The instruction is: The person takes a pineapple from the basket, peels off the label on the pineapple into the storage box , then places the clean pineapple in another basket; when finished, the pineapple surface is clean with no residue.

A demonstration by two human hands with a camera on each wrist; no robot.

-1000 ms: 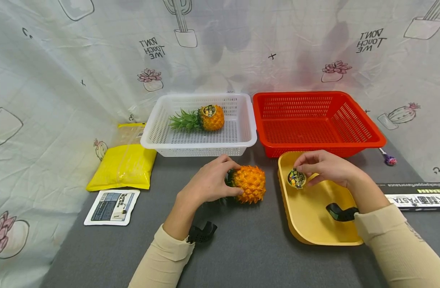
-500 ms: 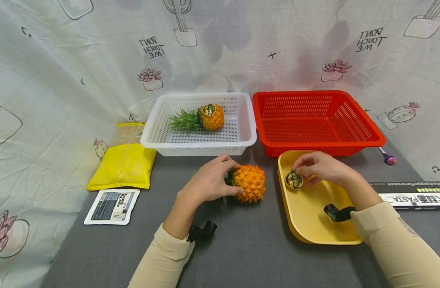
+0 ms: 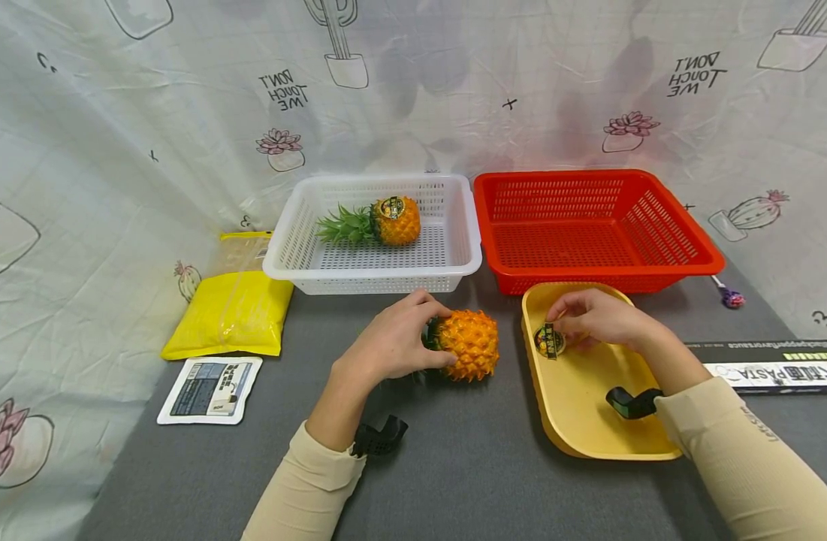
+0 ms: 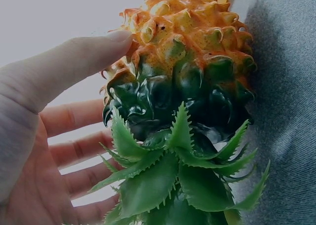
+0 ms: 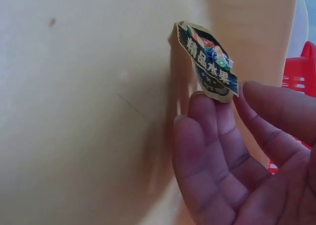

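Note:
On the grey table my left hand holds an orange toy-like pineapple, its thumb on one side and fingers on the other. In the left wrist view the thumb presses on the spiky skin of the pineapple, and green leaves point toward the camera. My right hand pinches a round fruit sticker by its edge, low inside the yellow tray. Close up in the right wrist view, the sticker has a dark band with pale characters and is slightly bent.
Behind stand a white basket with another stickered pineapple and a red basket. A yellow bag and a flat white packet lie left. A pasta box and a lollipop lie right.
My right hand has moved slightly left and down inside the yellow tray, carrying the sticker. The left hand and the pineapple stay in place.

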